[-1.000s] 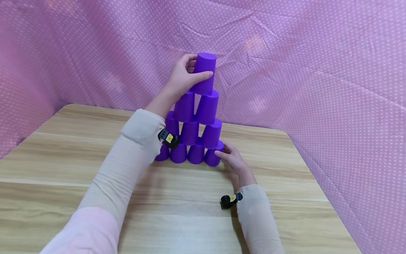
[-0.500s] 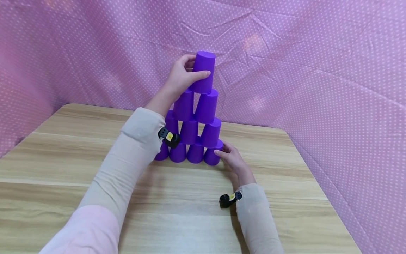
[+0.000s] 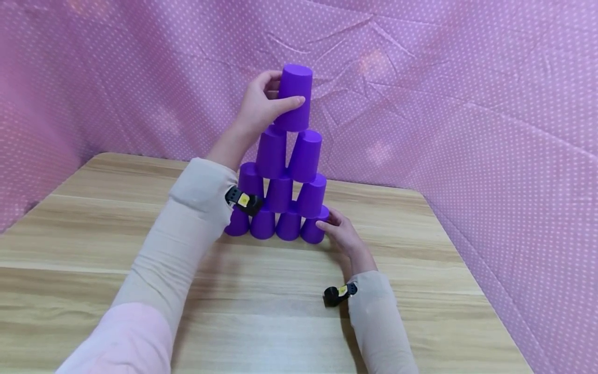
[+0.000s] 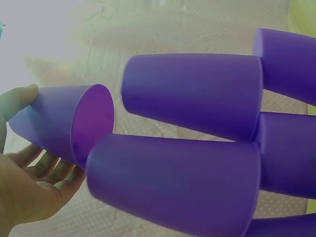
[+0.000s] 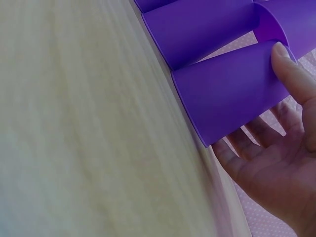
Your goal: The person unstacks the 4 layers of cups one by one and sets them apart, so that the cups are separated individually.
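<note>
Nine purple cups [image 3: 279, 195] are stacked on a wood-grain table [image 3: 280, 322] enclosed by dotted pink cloth [image 3: 420, 93]; above, a tenth cup [image 3: 295, 111] is gripped by curled fingers of the left hand [image 3: 260, 104], the bottom-right cup [image 3: 312, 230] by the right hand [image 3: 347, 235].

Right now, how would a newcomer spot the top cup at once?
On the wooden table, find the pyramid of purple cups. Look up to its peak. The top cup is the only one gripped by the left hand.
</note>
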Available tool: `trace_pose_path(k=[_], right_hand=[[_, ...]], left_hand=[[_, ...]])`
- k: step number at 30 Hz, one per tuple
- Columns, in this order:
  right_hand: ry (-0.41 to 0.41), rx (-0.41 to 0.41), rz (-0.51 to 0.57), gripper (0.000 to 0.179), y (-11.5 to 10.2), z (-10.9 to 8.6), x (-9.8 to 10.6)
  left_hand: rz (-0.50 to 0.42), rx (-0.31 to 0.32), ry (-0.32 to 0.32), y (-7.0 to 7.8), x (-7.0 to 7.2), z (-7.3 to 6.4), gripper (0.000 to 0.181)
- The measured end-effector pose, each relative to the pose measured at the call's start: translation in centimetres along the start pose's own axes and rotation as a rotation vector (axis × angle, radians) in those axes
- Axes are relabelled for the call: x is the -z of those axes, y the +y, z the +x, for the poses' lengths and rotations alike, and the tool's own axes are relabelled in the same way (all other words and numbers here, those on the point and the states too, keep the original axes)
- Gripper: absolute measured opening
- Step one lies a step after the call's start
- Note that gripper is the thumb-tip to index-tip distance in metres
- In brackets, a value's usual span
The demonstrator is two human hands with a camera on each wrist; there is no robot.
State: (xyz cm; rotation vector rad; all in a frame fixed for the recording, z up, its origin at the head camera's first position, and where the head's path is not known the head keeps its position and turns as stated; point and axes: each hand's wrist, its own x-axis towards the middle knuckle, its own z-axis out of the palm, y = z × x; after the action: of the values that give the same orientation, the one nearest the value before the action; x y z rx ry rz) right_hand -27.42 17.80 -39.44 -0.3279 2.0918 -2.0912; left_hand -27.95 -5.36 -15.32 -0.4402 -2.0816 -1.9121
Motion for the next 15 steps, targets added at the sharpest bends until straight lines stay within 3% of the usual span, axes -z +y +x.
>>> trace_pose_path(k=[15], right_hand=[[0.004,0.006,-0.032,0.051,0.1,-0.1,-0.1]], left_hand=[[-0.037,-0.040,0.104,1.2,3.9,-1.8,0.055]])
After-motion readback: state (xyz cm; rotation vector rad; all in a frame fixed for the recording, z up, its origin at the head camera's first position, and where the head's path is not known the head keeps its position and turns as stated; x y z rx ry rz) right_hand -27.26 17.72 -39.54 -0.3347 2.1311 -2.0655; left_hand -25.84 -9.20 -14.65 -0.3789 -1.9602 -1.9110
